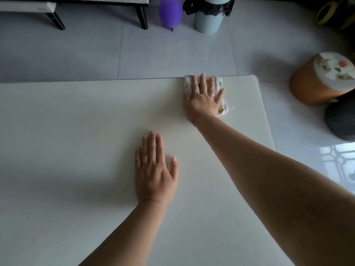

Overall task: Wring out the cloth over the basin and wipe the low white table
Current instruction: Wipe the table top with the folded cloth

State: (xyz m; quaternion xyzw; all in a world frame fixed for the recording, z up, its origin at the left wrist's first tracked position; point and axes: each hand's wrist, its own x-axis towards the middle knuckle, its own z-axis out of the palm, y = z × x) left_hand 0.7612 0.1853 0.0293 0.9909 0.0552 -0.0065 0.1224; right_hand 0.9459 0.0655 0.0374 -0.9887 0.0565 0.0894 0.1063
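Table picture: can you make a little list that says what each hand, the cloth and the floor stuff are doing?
left hand: flat on the table, holds nothing
right hand: pressing flat on the cloth
cloth: white, patterned, near the table's far right corner
basin: not in view
floor: purple balloon, bin, stool

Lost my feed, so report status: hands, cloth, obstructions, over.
Right hand flat, pressing crumpled white patterned cloth at far edge of low white table. Left hand flat on tabletop, holding nothing. Orange round stool on floor beyond right end, off the surface.
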